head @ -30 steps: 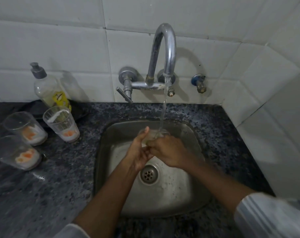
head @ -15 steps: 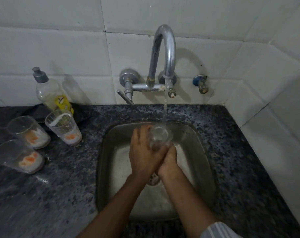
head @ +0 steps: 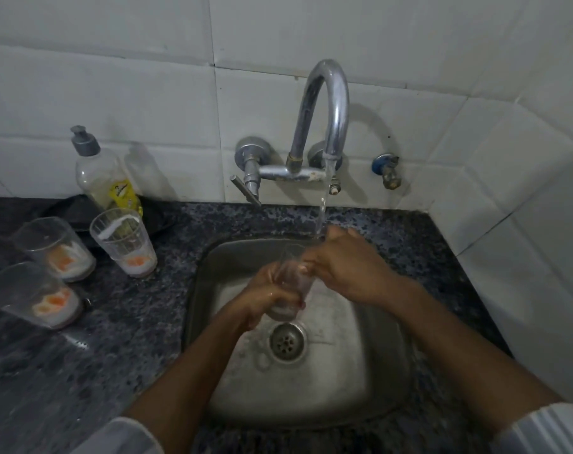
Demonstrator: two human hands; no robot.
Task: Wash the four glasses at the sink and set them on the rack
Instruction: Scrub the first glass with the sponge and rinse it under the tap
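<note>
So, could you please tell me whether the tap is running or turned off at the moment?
Running: a stream of water falls from the tap spout towards the sink.

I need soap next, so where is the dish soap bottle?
In the head view the dish soap bottle stands at the back left of the counter against the tiled wall, just behind the nearest dirty glass, left of the tap.

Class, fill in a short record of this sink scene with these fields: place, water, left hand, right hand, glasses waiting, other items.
place: steel sink set in a dark speckled counter
water: running from the tap onto the right hand
left hand: left hand grips the glass low down, over the drain
right hand: right hand at the glass's rim; fingers seem to reach inside
glasses waiting: three dirty glasses on the counter left of the sink, with white and orange residue
other items: soap bottle by the wall
</note>
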